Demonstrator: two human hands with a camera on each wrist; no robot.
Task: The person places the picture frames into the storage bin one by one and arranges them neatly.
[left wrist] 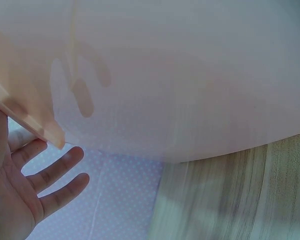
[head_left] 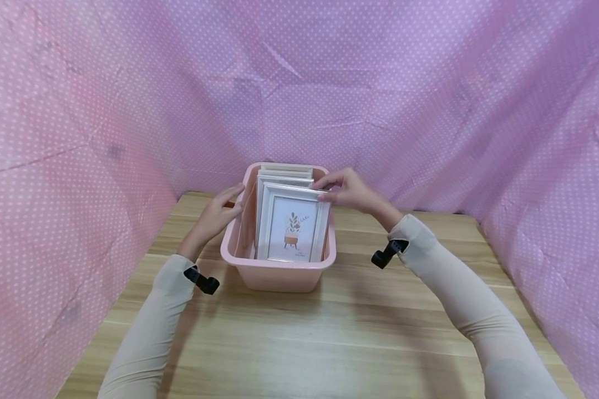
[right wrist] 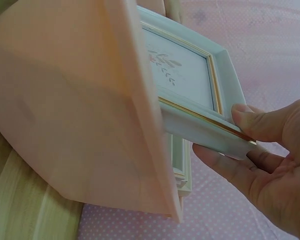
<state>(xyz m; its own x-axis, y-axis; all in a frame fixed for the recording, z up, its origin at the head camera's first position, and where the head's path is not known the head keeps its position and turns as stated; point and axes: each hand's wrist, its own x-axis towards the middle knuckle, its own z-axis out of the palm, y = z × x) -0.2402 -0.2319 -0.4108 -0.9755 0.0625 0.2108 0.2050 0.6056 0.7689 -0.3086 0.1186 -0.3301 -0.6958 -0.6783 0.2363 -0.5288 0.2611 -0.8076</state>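
Observation:
A pink plastic bin [head_left: 279, 277] stands on the table with several white picture frames upright inside. The front picture frame [head_left: 292, 227] shows a potted plant print and leans in the bin, its top corner above the rim. My right hand [head_left: 348, 191] pinches that corner between thumb and fingers; the right wrist view shows the thumb on the face of the picture frame [right wrist: 190, 128] and fingers behind it. At the bin's left rim, my left hand [head_left: 217, 215] has its fingers extended along the edge. In the left wrist view these fingers [left wrist: 60, 167] spread beside the rim.
The wooden table [head_left: 259, 343] runs beneath the bin toward the front. A pink dotted cloth [head_left: 299, 116] hangs behind and on both sides. Behind the front one, other white picture frames [head_left: 285, 173] stand in a row in the bin.

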